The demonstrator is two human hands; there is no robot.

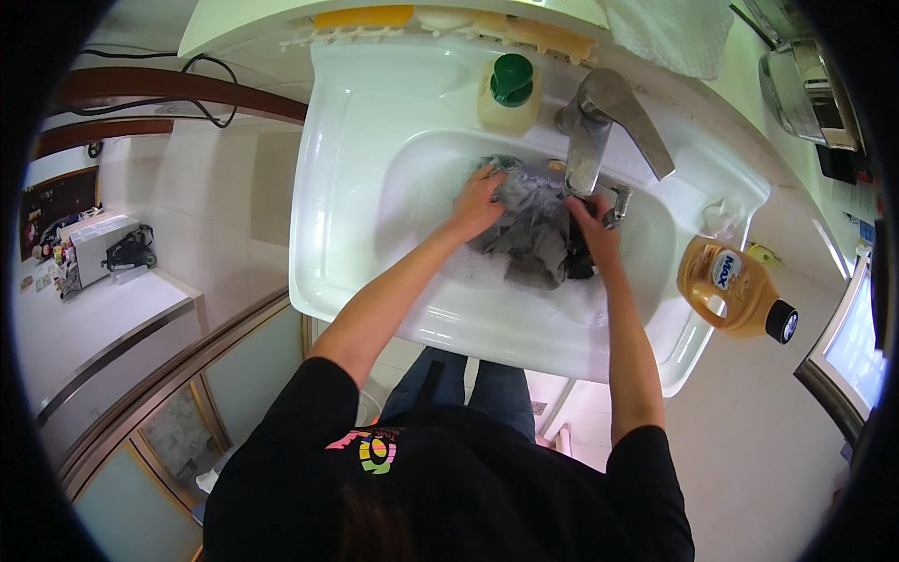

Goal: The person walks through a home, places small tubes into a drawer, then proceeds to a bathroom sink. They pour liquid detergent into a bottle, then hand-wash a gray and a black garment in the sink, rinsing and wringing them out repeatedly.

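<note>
Wet grey and black cloth (pixel 537 242) lies bunched in the soapy basin of a white ceramic sink (pixel 344 267). My left hand (pixel 480 200) grips a lighter grey, sudsy part of it at the upper left. My right hand (pixel 595 228) is at the right side of the bundle, just below the spout of a metal faucet (pixel 588 140), with its fingers closed on the dark edge of the cloth. My right fingertips are partly hidden by the spout and the cloth. Foam floats around the cloth.
A pump bottle with a green top (pixel 511 88) stands behind the basin, left of the faucet. An orange detergent jug with a black cap (pixel 727 288) rests on the sink's right edge. A white towel (pixel 674 35) hangs at the top right. A wooden-framed glass door (pixel 253 372) is at left.
</note>
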